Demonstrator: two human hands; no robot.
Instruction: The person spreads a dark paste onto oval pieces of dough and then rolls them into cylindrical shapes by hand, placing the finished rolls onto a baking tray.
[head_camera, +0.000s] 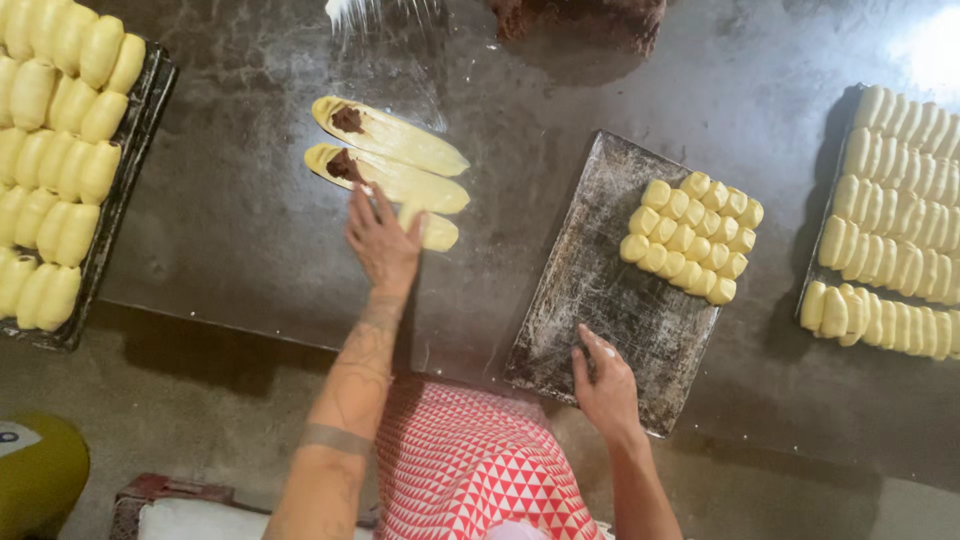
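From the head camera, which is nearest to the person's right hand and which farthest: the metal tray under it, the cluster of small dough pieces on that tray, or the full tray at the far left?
1. Metal tray: the right hand rests on its near corner.
2. Cluster of small dough pieces: up the same tray, toward its far right end.
3. Full tray at the far left: across the table, beyond the left hand.

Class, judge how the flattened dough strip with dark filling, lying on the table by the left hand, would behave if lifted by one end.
The dough strip lies thin and flat, so it would probably droop and stretch. The dark filling sits loose on one end, so it may slide off if tilted.
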